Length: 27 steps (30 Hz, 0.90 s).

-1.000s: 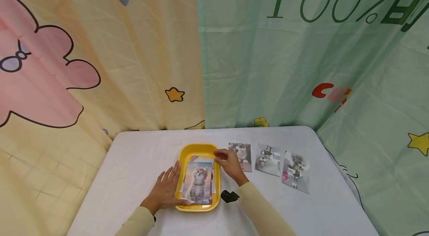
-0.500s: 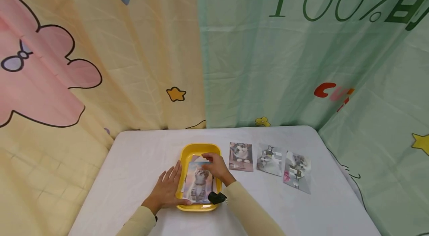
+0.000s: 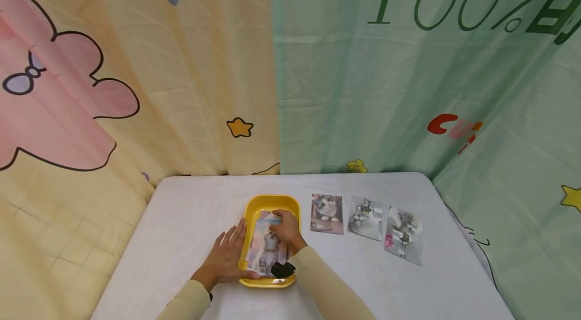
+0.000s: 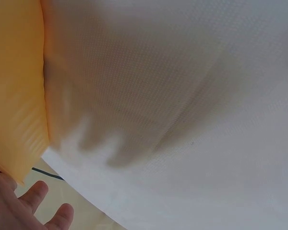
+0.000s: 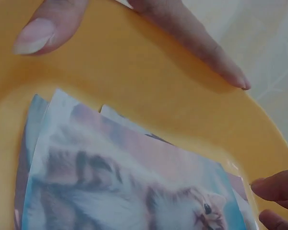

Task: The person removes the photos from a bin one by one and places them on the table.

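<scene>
A yellow tray (image 3: 254,201) stands on the white table with a stack of kitten picture cards inside; the top kitten card (image 3: 260,254) covers most of the others. My left hand (image 3: 226,254) rests along the tray's left side, fingers fairly straight and spread, its thumb (image 5: 53,31) reaching over the inside of the tray. Over the stack's far end, my right hand (image 3: 287,229) has its fingers bent. In the right wrist view its fingertips (image 5: 276,187) are beside the far edge of the cards, slightly apart, with no card visibly pinched.
Right of the tray three cards lie in a row on the table: a kitten card (image 3: 327,214), a greyish card (image 3: 365,218) and another card (image 3: 403,234) with a pink patch. Curtains (image 3: 218,57) hang behind the table.
My right hand has moved left from the tray's right rim to above the far end of the card stack. My left hand keeps its place on the tray.
</scene>
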Each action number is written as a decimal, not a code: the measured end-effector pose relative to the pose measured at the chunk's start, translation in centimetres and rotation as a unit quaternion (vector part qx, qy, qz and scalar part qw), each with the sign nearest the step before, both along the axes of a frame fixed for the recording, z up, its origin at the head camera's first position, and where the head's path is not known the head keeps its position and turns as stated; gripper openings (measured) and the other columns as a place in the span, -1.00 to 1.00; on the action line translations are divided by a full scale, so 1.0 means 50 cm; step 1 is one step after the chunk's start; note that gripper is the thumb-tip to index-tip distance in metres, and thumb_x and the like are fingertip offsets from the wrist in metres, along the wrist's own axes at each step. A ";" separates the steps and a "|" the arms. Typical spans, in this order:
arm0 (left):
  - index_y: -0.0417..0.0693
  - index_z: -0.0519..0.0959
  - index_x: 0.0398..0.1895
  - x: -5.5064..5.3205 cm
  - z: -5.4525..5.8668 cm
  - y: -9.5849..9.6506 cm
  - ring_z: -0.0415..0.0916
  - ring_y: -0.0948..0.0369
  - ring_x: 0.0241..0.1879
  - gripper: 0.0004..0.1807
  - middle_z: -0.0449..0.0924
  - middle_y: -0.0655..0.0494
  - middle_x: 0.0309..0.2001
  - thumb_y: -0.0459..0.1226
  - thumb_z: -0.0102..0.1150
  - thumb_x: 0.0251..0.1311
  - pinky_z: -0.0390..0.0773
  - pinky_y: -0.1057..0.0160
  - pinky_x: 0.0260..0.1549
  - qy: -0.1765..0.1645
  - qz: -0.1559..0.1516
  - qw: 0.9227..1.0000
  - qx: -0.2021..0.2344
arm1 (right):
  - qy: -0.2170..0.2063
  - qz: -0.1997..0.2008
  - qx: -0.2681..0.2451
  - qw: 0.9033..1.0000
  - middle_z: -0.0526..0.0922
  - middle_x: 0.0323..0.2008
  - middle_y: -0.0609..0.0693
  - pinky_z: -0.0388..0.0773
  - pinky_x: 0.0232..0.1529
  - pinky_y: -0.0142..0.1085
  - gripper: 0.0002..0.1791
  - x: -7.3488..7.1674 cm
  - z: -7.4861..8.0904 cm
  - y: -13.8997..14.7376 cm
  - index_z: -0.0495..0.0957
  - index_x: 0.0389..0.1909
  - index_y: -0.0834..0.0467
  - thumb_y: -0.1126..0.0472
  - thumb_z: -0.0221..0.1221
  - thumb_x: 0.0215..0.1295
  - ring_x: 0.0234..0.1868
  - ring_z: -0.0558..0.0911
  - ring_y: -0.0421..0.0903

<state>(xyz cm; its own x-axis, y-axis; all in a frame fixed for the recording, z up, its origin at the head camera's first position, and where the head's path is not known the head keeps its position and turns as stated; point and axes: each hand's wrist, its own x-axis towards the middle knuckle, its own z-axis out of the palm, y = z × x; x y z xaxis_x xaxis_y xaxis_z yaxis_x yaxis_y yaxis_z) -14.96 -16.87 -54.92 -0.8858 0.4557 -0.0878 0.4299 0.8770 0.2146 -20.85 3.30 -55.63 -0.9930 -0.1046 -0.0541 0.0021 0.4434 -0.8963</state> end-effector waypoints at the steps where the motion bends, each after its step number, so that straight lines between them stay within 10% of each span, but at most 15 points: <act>1: -0.34 -0.06 0.48 -0.001 0.000 0.000 0.01 -0.13 0.42 0.45 -0.14 -0.18 0.52 0.54 0.11 -0.28 0.08 -0.19 0.30 0.002 0.000 1.000 0.000 | -0.001 -0.005 0.005 1.000 0.55 0.10 0.27 0.44 -0.49 -0.32 -0.49 0.000 -0.004 -0.002 0.50 0.13 0.38 0.45 0.25 0.08 -0.58 0.44 -0.12; 5: -0.34 -0.04 0.48 -0.001 -0.004 0.000 0.03 -0.14 0.41 0.44 -0.12 -0.19 0.51 0.53 0.12 -0.28 0.09 -0.19 0.30 0.010 -0.002 1.000 0.001 | 0.003 -0.014 0.028 1.000 0.55 0.10 0.29 0.23 -0.65 -0.37 -0.45 0.001 -0.020 -0.008 0.50 0.14 0.39 0.49 0.24 0.03 -0.68 0.29 -0.16; 12: -0.34 -0.06 0.48 0.000 -0.003 0.000 0.03 -0.13 0.41 0.45 -0.16 -0.15 0.52 0.51 0.16 -0.28 0.08 -0.18 0.31 0.008 -0.003 1.000 0.004 | 0.017 -0.013 0.051 0.998 0.63 -0.09 0.23 0.53 -0.33 -0.25 -0.50 0.008 -0.029 -0.014 0.56 0.04 0.39 0.49 0.25 -0.03 -0.10 0.59 0.11; 27: -0.33 -0.04 0.48 0.002 0.000 -0.001 0.03 -0.13 0.42 0.43 -0.15 -0.17 0.52 0.52 0.13 -0.26 0.09 -0.19 0.30 0.007 -0.003 1.000 -0.001 | 0.069 -0.011 -0.017 0.997 0.68 -0.36 0.12 0.61 -0.31 -0.30 -0.72 0.007 -0.031 -0.014 0.67 -0.21 0.36 0.44 0.31 -0.03 -0.40 0.62 -0.09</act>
<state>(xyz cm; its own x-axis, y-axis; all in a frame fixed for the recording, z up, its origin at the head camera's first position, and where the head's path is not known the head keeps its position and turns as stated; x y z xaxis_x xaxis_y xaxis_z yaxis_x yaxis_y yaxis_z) -14.86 -16.92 -54.93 -0.8843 0.4606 -0.0771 0.4378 0.8751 0.2063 -20.49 2.61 -57.18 -0.9929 -0.0815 0.0863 -0.1125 0.4132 -0.9037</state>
